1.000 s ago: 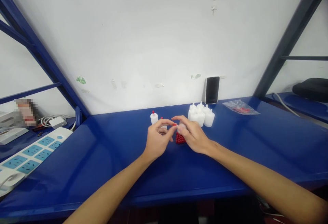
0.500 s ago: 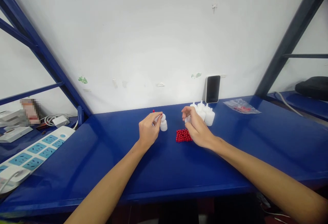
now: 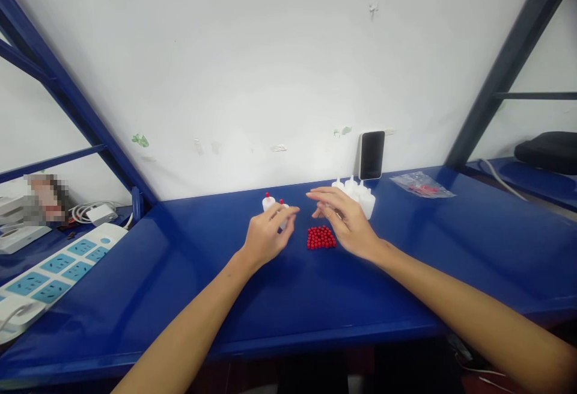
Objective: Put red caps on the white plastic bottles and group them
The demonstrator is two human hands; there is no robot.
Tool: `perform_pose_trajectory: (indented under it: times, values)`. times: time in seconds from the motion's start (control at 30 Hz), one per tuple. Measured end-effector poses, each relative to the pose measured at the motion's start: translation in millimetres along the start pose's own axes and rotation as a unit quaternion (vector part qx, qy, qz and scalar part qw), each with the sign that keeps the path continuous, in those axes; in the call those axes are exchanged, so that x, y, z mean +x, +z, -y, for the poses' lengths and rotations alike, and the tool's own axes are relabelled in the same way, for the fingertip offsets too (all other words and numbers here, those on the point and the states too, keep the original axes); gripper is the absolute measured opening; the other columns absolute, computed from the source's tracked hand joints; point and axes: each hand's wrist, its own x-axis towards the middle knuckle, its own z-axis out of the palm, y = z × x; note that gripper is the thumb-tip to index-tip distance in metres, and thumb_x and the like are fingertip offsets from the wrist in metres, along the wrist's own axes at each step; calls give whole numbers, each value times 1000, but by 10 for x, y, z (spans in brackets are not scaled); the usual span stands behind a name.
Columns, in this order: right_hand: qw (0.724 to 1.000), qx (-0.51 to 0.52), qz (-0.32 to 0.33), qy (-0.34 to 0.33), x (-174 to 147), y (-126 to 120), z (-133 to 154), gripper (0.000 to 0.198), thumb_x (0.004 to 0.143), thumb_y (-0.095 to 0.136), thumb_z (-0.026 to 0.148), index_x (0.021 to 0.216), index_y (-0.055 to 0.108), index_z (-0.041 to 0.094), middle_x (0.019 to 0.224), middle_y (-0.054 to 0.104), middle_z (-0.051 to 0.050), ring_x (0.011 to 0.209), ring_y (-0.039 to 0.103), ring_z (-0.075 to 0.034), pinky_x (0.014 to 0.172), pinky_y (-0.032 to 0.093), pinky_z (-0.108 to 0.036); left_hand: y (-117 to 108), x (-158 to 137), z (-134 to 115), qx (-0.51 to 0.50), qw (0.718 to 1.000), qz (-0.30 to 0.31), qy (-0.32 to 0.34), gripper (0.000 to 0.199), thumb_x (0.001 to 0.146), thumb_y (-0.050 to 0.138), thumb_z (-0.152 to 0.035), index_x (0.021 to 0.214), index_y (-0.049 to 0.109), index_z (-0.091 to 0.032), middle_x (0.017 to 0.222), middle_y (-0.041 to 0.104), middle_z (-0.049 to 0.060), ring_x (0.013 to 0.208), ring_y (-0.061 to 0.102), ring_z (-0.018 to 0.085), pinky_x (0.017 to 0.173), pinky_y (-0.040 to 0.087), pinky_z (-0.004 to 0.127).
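My left hand [image 3: 267,236] is open, fingers stretched to the right, in front of a small white bottle [image 3: 283,224] with a red cap; the hand covers part of that bottle. Just behind it stands another white bottle [image 3: 268,203], also red-capped. My right hand [image 3: 349,219] hovers with fingers apart and nothing visible in them. Below the fingertips, a tight block of small red caps [image 3: 321,238] lies on the table. Several white bottles with bare pointed nozzles [image 3: 367,204] stand behind my right hand, partly hidden by it.
On the blue table [image 3: 360,298], a dark-screened device [image 3: 372,155] leans against the wall. A clear bag with red pieces [image 3: 422,184] lies at the right. A white power strip [image 3: 67,270] lies at the left, near a white adapter [image 3: 101,214] and cables.
My left hand has opened from a pinch at a bottle top and uncovered a red cap there. My right hand's curled fingers have straightened. The view has shifted slightly.
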Motion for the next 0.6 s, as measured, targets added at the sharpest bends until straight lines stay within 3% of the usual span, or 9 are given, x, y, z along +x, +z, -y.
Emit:
perform_pose_trajectory:
  times: [0.07,0.13,0.23,0.37,0.5,0.6]
  values:
    - [1000,-1,5,3,-14,16,-15,31,99,45,31,126,61,28,118,60,-6,72,66,-12,73,58,-33,8,-20,-60,2,994,105,35,21,92,50,-19,105,67,-19,84,70,3,64,62,11,62,48,20]
    - [1000,-24,-3,6,-17,23,-16,29,97,49,32,123,62,25,113,64,-7,76,66,-15,74,57,-34,20,-34,-107,15,978,205,24,23,92,49,-20,110,65,-20,82,71,3,65,64,13,59,48,21]
    - [998,-61,-18,7,-8,16,3,28,95,53,33,119,64,23,108,68,-8,88,66,-20,76,56,-36,30,-38,-135,29,957,290,-3,29,95,46,-22,119,61,-21,90,71,5,73,67,18,61,50,25]
    - [996,-69,-30,38,-5,-2,29,29,94,55,38,115,67,23,106,71,-8,80,67,-19,66,56,-34,32,-31,-120,30,949,312,-7,33,97,42,-24,126,59,-22,93,71,7,78,68,20,64,51,27]
    - [996,11,-30,77,-16,0,30,30,96,51,40,116,67,24,130,61,-9,52,63,-9,56,57,-31,45,-34,-112,38,947,318,-5,33,99,40,-24,124,61,-22,91,72,8,74,68,19,62,50,26]
    - [995,26,-42,92,-18,4,11,32,97,48,40,121,64,27,137,55,-8,51,64,-9,54,57,-30,49,-32,-113,50,945,322,-2,32,99,39,-26,121,62,-23,91,72,8,75,69,20,62,50,26]
